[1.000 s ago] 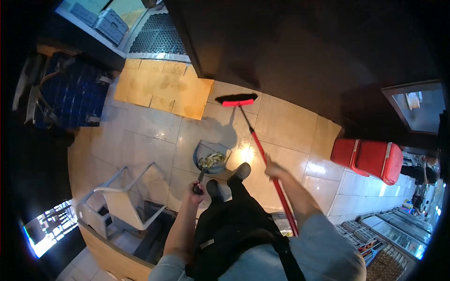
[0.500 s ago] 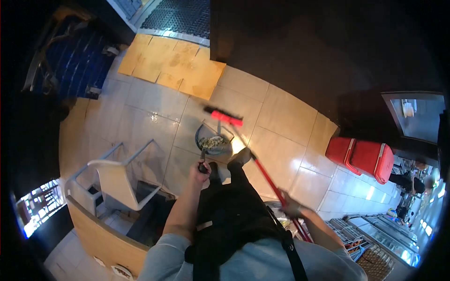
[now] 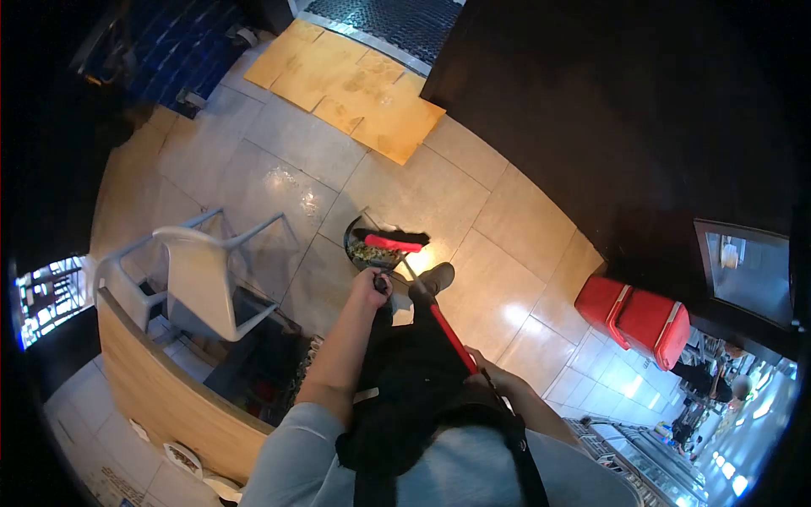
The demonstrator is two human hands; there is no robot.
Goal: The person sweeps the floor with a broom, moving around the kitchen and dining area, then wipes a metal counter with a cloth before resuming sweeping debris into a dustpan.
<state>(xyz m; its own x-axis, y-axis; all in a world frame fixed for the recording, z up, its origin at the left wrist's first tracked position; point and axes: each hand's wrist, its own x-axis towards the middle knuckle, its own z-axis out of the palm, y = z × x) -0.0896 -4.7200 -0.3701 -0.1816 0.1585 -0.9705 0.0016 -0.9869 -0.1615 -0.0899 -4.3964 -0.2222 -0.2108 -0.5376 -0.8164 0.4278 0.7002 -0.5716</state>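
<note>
My left hand (image 3: pixel 370 290) is closed around the dark grip of a dustpan (image 3: pixel 350 239). Greenish-brown sweepings (image 3: pixel 372 253) lie inside the pan in front of my legs. My right hand (image 3: pixel 488 377) wraps around the red handle of a broom (image 3: pixel 454 340), low by my right hip. The broom's red head with black bristles (image 3: pixel 395 241) overlaps the dustpan's opening in this view. My shoe (image 3: pixel 438 277) stands just to the right of the pan.
A pale chair (image 3: pixel 200 291) stands at the left, beside a wooden table (image 3: pixel 182 393). Flattened cardboard (image 3: pixel 346 89) lies before a dark ribbed mat (image 3: pixel 389 29). Red bags (image 3: pixel 634 317) sit along the dark wall at right; a person (image 3: pixel 710 382) is farther back.
The broom head has come down and toward me, from beyond the dustpan to over it. My right hand has moved forward and inward; the view has turned slightly.
</note>
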